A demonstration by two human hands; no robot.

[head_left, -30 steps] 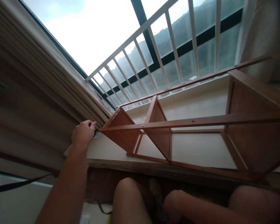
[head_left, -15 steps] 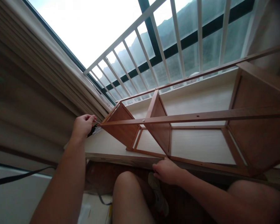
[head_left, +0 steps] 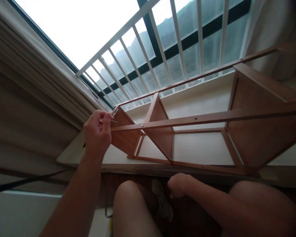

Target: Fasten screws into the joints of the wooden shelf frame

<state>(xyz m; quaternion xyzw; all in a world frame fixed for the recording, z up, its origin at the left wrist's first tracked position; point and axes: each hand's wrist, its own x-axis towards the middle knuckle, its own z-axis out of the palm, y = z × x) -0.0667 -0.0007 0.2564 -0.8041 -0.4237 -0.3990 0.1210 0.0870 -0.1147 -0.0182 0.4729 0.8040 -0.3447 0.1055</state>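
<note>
Pinched between thumb and fingers of my left hand (head_left: 98, 131) is a thin metal rod (head_left: 114, 121), only its tip showing. It is just above the left end of the near rail (head_left: 170, 122) of a brown wooden shelf frame. A small bolt head (head_left: 142, 125) sits in this rail, and an open hole (head_left: 195, 118) lies farther right. Brown panels (head_left: 159, 131) stand between the rails. My right hand (head_left: 179, 185) is closed, in front of the frame's lower rail (head_left: 199, 167) and apart from it. What its curled fingers hold, if anything, is hidden.
The frame lies on a pale ledge (head_left: 71, 153) below a window with a white railing (head_left: 128, 52). A beige curtain (head_left: 39, 75) hangs at the left. My knee (head_left: 130, 194) and a shoe (head_left: 164, 204) are below the ledge. A dark strap (head_left: 27, 182) crosses the lower left.
My left hand has lifted off the rail's end and moved right with the metal rod. My right hand has drawn away from the lower rail. The view has shifted slightly.
</note>
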